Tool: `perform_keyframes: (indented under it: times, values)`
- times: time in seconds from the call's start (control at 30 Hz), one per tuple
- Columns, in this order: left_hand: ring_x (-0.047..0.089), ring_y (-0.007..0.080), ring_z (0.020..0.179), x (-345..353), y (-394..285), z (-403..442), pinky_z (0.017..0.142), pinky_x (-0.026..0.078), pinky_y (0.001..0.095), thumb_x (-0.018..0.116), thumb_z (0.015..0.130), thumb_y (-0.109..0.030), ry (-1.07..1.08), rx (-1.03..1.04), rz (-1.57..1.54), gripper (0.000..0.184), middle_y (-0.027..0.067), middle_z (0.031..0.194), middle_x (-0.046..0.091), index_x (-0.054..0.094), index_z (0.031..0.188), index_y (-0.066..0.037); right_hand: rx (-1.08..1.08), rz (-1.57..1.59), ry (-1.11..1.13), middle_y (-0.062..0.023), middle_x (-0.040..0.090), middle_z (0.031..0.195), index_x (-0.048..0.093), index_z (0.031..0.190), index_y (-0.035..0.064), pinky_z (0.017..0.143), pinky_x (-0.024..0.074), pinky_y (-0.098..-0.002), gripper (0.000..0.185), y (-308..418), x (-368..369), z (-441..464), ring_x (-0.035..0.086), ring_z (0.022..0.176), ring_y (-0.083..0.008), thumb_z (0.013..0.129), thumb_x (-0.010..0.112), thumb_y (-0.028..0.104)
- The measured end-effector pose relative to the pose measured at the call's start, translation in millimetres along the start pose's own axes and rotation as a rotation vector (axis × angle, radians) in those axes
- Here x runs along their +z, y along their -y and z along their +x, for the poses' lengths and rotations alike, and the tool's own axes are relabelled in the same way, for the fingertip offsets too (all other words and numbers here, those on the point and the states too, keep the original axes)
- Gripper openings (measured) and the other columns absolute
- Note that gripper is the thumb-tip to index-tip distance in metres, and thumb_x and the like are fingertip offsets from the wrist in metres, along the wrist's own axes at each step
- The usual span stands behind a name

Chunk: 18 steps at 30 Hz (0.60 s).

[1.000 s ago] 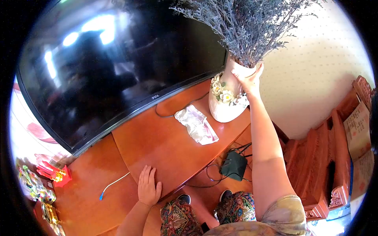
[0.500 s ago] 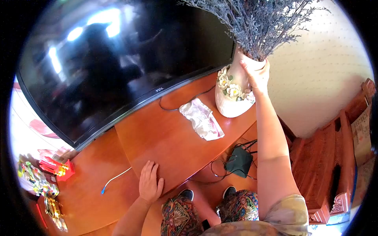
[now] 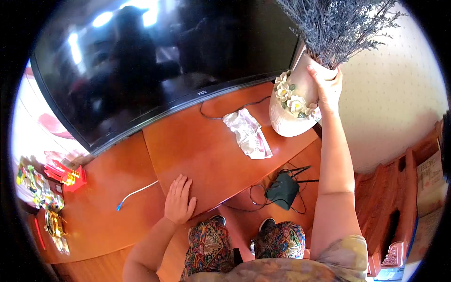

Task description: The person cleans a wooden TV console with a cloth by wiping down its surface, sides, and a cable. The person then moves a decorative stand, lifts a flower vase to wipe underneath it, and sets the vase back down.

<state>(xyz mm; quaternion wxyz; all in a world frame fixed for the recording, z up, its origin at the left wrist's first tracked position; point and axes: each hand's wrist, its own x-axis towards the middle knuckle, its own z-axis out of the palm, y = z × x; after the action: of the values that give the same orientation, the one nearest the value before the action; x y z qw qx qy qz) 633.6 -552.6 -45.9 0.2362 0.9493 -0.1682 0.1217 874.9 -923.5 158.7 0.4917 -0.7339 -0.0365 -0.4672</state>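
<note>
Wears patterned trousers [image 3: 209, 246] and dark shoes [image 3: 267, 224], with a loose short sleeve [image 3: 343, 256] on the right arm. Rests the left hand [image 3: 177, 204] palm down on the table [image 3: 197, 150], just inside the front edge, grip wide and flat, fingers straight and close together, thumb set apart. Has a white cable [image 3: 134, 193] with a blue tip lying just left of that hand, and a dark box [image 3: 283, 190] among black cords to the right, lower than the table top. Has a wooden chair [image 3: 385, 207] well off to the right, and a gold ornament [image 3: 54, 223] and a red ornament [image 3: 70, 177] over at the left end of the table. Stretches the right arm forward past a crumpled pale cloth [image 3: 248, 134], lying on the table near the vase [image 3: 300, 84]. Holds that vase by the neck with the right hand [image 3: 329, 91], grip wrapped below the rim, thumb on the left side, fingers around the right. Has the vase at the table's far right corner, beside the TV [image 3: 169, 51]; cannot tell a flat base from a tipped one. Bears raised white flowers [image 3: 296, 103] around the vase's middle and a spray of dried stems [image 3: 336, 35] in the mouth, in front of the pale wall [image 3: 385, 98].
</note>
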Motion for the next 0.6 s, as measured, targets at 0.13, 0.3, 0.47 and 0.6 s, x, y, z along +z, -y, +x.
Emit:
perform_keyframes:
  times: [0.13,0.3,0.47,0.6]
  values:
    - [0.031,0.0359,0.125,2,1,0,0.106,0.022,0.0443,0.050,0.081,-0.023,0.007,-0.016,0.021,0.049,0.0212,0.129,0.038,0.041,0.123,0.002,0.012,0.189,0.096,-0.0127,0.055,0.106,0.045,0.115,-0.0035,0.081,0.0465,-0.0296,0.072,27,-5,-3,0.055,0.092,-0.0190,0.060,0.082,0.022]
    - [0.030,0.0334,0.126,2,2,-4,0.107,0.021,0.0418,0.050,0.082,-0.025,-0.016,-0.022,0.015,0.050,0.0190,0.129,0.038,0.040,0.124,0.001,0.019,0.264,0.148,-0.0121,0.056,0.103,0.046,0.113,-0.0035,0.080,0.0462,-0.0281,0.067,75,-3,-16,0.056,0.089,-0.0179,0.061,0.081,0.021]
    - [0.029,0.0322,0.126,3,5,-8,0.107,0.021,0.0414,0.049,0.083,-0.026,-0.040,-0.021,0.006,0.049,0.0182,0.129,0.038,0.041,0.123,0.001,0.057,0.432,0.278,-0.0126,0.056,0.099,0.047,0.107,-0.0044,0.078,0.0464,-0.0276,0.063,133,15,-43,0.055,0.086,-0.0172,0.062,0.081,0.023]
    - [0.029,0.0309,0.127,5,7,-7,0.108,0.020,0.0409,0.049,0.083,-0.027,-0.042,-0.012,-0.006,0.048,0.0184,0.130,0.038,0.042,0.122,0.001,0.062,0.350,0.320,-0.0131,0.056,0.099,0.047,0.107,-0.0043,0.077,0.0469,-0.0280,0.062,147,37,-66,0.056,0.085,-0.0177,0.063,0.081,0.023]
